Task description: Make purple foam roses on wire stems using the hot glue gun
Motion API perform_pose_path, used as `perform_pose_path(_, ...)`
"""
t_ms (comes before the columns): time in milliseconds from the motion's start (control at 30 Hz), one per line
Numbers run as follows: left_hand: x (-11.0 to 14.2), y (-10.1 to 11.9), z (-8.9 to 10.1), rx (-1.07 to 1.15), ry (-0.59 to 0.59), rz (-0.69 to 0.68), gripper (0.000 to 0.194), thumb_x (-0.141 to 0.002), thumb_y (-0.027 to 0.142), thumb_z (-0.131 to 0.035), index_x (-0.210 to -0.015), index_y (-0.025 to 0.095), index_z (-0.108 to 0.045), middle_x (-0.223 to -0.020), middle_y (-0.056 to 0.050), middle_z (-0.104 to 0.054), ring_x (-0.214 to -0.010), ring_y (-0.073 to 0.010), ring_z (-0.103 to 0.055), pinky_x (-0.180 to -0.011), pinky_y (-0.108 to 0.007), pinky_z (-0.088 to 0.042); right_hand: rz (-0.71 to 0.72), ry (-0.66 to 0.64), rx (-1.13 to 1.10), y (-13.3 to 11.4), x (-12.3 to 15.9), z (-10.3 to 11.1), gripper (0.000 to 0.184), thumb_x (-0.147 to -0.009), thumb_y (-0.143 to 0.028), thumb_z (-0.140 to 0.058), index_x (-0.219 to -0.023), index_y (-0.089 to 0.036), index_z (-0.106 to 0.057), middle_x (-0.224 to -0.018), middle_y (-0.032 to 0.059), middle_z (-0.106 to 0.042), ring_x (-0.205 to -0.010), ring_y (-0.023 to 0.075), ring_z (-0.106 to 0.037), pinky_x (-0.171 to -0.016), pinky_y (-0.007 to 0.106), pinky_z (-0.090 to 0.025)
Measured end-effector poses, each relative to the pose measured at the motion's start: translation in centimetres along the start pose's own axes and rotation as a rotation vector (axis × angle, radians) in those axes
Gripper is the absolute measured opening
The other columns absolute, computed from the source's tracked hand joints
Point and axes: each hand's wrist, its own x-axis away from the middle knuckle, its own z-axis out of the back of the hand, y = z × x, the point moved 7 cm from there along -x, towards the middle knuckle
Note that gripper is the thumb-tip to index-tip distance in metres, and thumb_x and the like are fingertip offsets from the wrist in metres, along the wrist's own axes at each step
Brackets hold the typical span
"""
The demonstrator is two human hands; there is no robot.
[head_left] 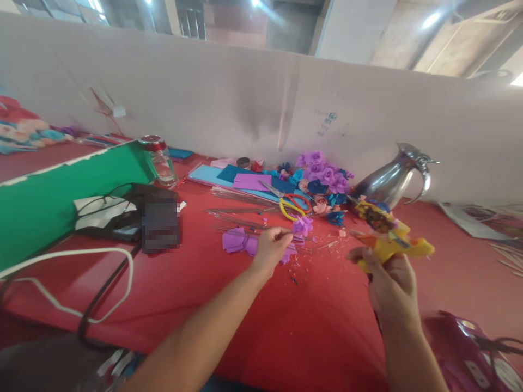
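Observation:
My right hand (390,277) is wrapped round the handle of a yellow glue gun (392,239), held above the red table (229,310) with its orange nozzle pointing left. My left hand (272,247) reaches forward, fingers pinched on a thin stick topped by a small purple paper flower (302,225). Purple paper pieces (239,240) lie just left of that hand. Scissors with yellow and red handles (292,206) rest beyond it.
A heap of purple, blue and pink paper flowers (322,182) sits by a steel jug (392,179). Blue and purple sheets (241,178), thin sticks, a glass jar (160,159), a green board (49,201), white and black cables (102,283) lie left.

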Motion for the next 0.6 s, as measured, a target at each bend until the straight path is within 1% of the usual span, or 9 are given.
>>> perform_pose_path(100, -0.1, 0.4, 0.5, -0.051, 0.046, -0.032, 0.011, -0.068, 0.023, -0.062, -0.067, 0.016, -0.07, -0.06, 0.002, -0.062, -0.058, -0.0121, -0.051, -0.056, -0.022, -0.035, 0.036, -0.091, 0.052, -0.5, 0.9, -1.3, 0.019, -0.083, -0.036, -0.063, -0.092, -0.019, -0.061, -0.083, 0.0031, -0.066, -0.061, 0.0123, -0.056, -0.06, 0.028, -0.048)
perform_pose_path(133, -0.2, 0.5, 0.7, -0.071, 0.052, -0.042, 0.013, -0.069, 0.025, -0.062, -0.068, 0.016, -0.071, -0.061, 0.001, -0.063, -0.06, -0.0127, -0.052, -0.056, -0.023, -0.035, 0.036, -0.109, 0.07, -0.5, 1.2, -1.7, 0.016, -0.084, -0.035, -0.062, -0.09, -0.02, -0.06, -0.079, 0.0023, -0.066, -0.059, 0.0122, -0.056, -0.059, 0.028, -0.049)
perform_pose_path(200, -0.3, 0.6, 0.8, -0.113, 0.057, -0.07, 0.016, -0.069, 0.028, -0.062, -0.069, 0.016, -0.072, -0.062, 0.001, -0.065, -0.062, -0.014, -0.054, -0.058, -0.023, -0.036, 0.048, -0.099, 0.104, -0.6, 1.6, -2.2, 0.014, -0.082, -0.034, -0.062, -0.084, -0.02, -0.057, -0.066, -0.0006, -0.062, -0.057, 0.0133, -0.056, -0.057, 0.028, -0.049)
perform_pose_path(300, -0.4, 0.6, 0.9, -0.156, 0.055, -0.111, 0.02, -0.07, 0.032, -0.061, -0.07, 0.016, -0.073, -0.064, 0.0, -0.067, -0.065, -0.0158, -0.057, -0.06, -0.024, -0.038, 0.068, -0.11, 0.175, -0.5, 2.0, -2.8, 0.017, -0.081, -0.034, -0.062, -0.088, -0.019, -0.057, -0.059, -0.0025, -0.056, -0.053, 0.0133, -0.052, -0.051, 0.026, -0.045)
perform_pose_path(367, -0.4, 0.6, 1.0, -0.17, 0.061, -0.13, 0.021, -0.071, 0.033, -0.061, -0.071, 0.016, -0.073, -0.066, -0.001, -0.069, -0.066, -0.0166, -0.059, -0.061, -0.024, -0.039, 0.074, -0.162, 0.234, -0.4, 2.2, -3.3, 0.02, -0.083, -0.035, -0.059, -0.092, -0.017, -0.06, -0.059, -0.0027, -0.053, -0.051, 0.0123, -0.048, -0.049, 0.025, -0.042)
perform_pose_path(433, -0.4, 0.7, 1.1, -0.188, 0.07, -0.141, 0.022, -0.071, 0.034, -0.06, -0.071, 0.016, -0.074, -0.067, -0.001, -0.07, -0.067, -0.0171, -0.059, -0.061, -0.024, -0.04, 0.099, -0.211, 0.279, -0.6, 2.4, -3.8, 0.023, -0.086, -0.037, -0.056, -0.091, -0.016, -0.061, -0.06, -0.0017, -0.053, -0.051, 0.0115, -0.045, -0.048, 0.024, -0.04)
perform_pose_path(500, -0.4, 0.8, 1.2, -0.216, 0.075, -0.149, 0.023, -0.072, 0.035, -0.059, -0.071, 0.016, -0.074, -0.068, -0.001, -0.07, -0.067, -0.0176, -0.06, -0.062, -0.025, -0.04, 0.137, -0.242, 0.311, -0.8, 2.6, -4.1, 0.026, -0.088, -0.04, -0.053, -0.092, -0.016, -0.062, -0.063, -0.0008, -0.053, -0.05, 0.0109, -0.044, -0.048, 0.023, -0.038)
perform_pose_path(600, -0.6, 0.9, 1.3, -0.263, 0.073, -0.172, 0.025, -0.073, 0.036, -0.058, -0.072, 0.017, -0.074, -0.069, -0.002, -0.071, -0.068, -0.0182, -0.061, -0.063, -0.025, -0.041, 0.17, -0.261, 0.384, -0.7, 2.7, -4.4, 0.03, -0.09, -0.042, -0.05, -0.094, -0.015, -0.063, -0.057, -0.0026, -0.048, -0.048, 0.011, -0.042, -0.046, 0.022, -0.035)
